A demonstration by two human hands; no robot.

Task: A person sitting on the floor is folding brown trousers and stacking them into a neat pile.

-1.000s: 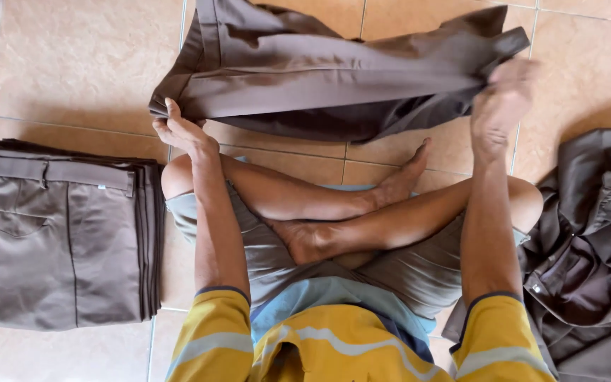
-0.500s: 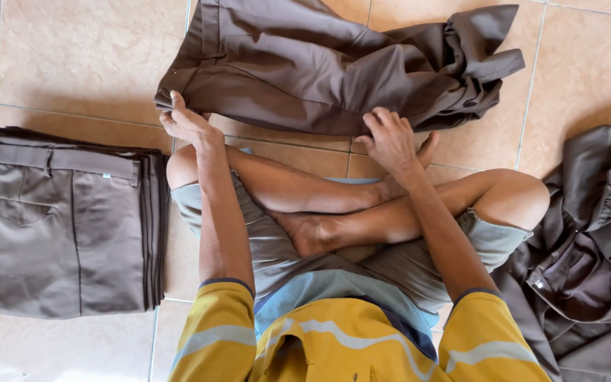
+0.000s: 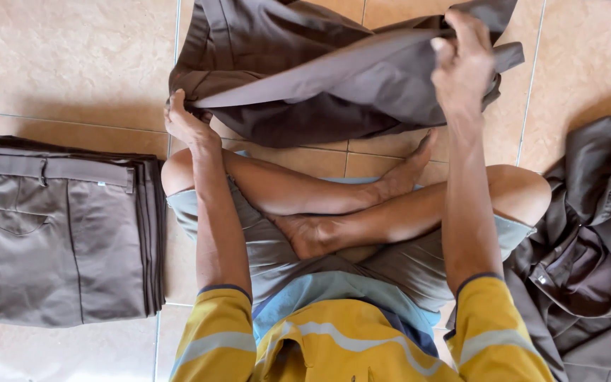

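Change: since half a second ago the right hand (image 3: 463, 67) has left the shin and risen to the upper right of the frame, lifting a fold of cloth; the left hand has stayed at the garment's near left corner.
Right grip: fingers closed over a bunched edge of the brown trousers (image 3: 305, 64), holding it off the floor.
Left grip: left hand (image 3: 185, 122) pinched shut on the trousers' lower left corner, low against the tiles.
Held garment: one pair, smooth woven brown cloth, spread across the top centre of the frame, a long flat fold running between the two hands, creased and partly doubled over.
Folded stack (image 3: 65, 233): one pile at the left edge, same brown cloth, squared into a rectangle with several layered edges showing on its right side; waistband and belt loop on top.
Loose heap (image 3: 588, 247): one crumpled mound of darker brown garments at the lower right; count cannot be told.
Floor (image 3: 72, 64): glossy beige square tiles with thin grout lines.
Person: cross-legged, bare feet, yellow sleeves.
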